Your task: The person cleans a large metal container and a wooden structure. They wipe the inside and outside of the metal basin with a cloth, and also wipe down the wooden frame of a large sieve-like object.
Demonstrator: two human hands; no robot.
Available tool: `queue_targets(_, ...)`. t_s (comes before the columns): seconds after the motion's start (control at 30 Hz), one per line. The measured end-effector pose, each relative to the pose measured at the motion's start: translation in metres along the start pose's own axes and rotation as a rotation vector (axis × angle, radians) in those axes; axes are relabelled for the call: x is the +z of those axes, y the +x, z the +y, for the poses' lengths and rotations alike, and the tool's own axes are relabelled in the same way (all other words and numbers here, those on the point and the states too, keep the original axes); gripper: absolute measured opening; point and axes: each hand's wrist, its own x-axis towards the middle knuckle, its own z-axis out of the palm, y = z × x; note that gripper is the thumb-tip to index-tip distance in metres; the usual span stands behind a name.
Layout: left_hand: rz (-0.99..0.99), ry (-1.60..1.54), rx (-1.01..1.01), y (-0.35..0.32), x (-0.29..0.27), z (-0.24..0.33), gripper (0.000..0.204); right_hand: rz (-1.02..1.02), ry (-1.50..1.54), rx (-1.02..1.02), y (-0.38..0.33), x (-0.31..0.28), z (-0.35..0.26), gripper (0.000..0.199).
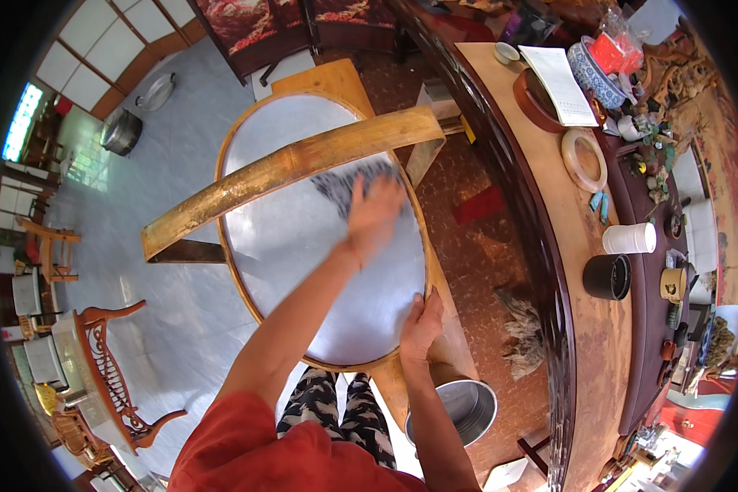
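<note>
Cloth (348, 182), grey patterned, lies on round metal tray (303, 246) under bamboo handle (287, 168). Left hand (375, 215) spread flat, pressing cloth, blurred. Right hand (421, 324) clamped on tray's near rim. Steel bucket (459, 410) just below; wooden counter (582, 230) at right.

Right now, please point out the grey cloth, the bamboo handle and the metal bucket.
grey cloth (336, 187): head view, its left part beside the hand.
bamboo handle (271, 170): head view, middle of the arch.
metal bucket (467, 407): head view, inner wall.
</note>
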Motion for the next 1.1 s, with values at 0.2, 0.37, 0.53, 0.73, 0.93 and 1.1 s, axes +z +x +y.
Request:
queue_targets(0.2, -0.005, -0.241, 0.083, -0.011, -0.021, 0.011, 0.052, 0.023, -0.017, -0.047, 0.005, -0.001, -0.002, 0.035)
queue_targets(0.37, -0.091, -0.257, 0.237, -0.092, -0.019, 0.065, 0.055, 0.04, 0.006, -0.068, 0.002, 0.002, 0.008, 0.034)
queue_targets(0.53, -0.066, -0.152, 0.235, -0.072, -0.028, 0.052, 0.05, 0.019, 0.041, -0.057, 0.006, -0.002, 0.013, 0.037)
queue_targets(0.73, -0.096, -0.222, 0.255, -0.07, -0.024, 0.042, 0.056, -0.212, 1.087, 0.422, -0.002, -0.012, 0.007, 0.054)
queue_targets(0.93, -0.286, -0.337, 0.538, -0.126, -0.051, 0.052, 0.05, -0.144, 0.977, 0.42, -0.022, -0.018, -0.013, 0.054)
queue_targets(1.1, -0.147, -0.222, 0.33, -0.074, -0.046, 0.043, 0.046, -0.038, 0.847, 0.385, -0.021, -0.003, 0.001, 0.053)
